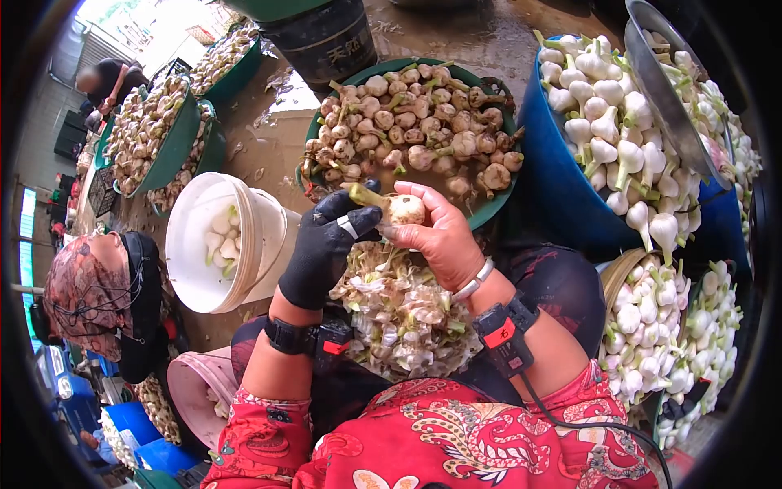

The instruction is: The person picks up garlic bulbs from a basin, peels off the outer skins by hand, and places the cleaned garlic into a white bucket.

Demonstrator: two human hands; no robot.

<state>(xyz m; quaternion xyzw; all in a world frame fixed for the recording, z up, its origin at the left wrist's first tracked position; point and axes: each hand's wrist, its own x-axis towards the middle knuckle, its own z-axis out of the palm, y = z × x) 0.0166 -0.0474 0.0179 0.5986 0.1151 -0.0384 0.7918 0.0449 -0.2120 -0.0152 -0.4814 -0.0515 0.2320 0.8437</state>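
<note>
In the middle, between my hands, is a garlic bulb (405,209) with brown-stained skin and a short greenish stem pointing left. My left hand (330,240), in a black glove with a white band round a finger, is closed about the stem end. The bare fingers and thumb of my right hand (444,238) pinch the bulb from the other side. Under both hands lies a heap of loose garlic skins (403,314). Just beyond them, a green tub (498,208) holds unpeeled garlic bulbs in brownish water.
At left a white bucket (204,277) holds a few peeled bulbs, near a pink bucket (195,387). A blue barrel (562,196) of white garlic stands right, a metal basin (672,90) beside it. A black bucket (318,45) is ahead. Another person (98,297) sits left.
</note>
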